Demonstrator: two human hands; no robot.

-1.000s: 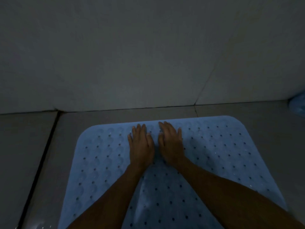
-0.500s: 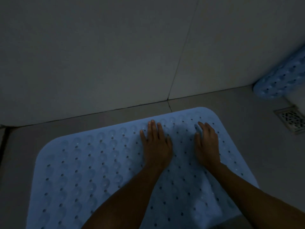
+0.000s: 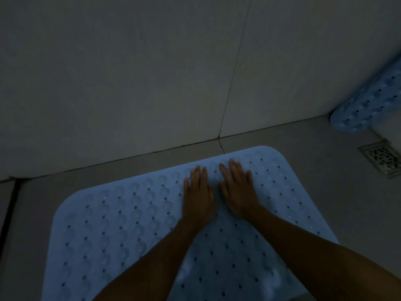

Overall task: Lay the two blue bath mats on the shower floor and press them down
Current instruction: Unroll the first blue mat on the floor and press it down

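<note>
Tiled wall at back, grey shower floor below. Big blue bath mat lies flat on floor, far edge near wall. 2nd blue mat stands curled in far right corner, leaning on wall, well apart from 1st. Left hand & right hand side by side, palms down, fingers straight, pressing mat's far edge. Drain grate on floor at right.
</note>
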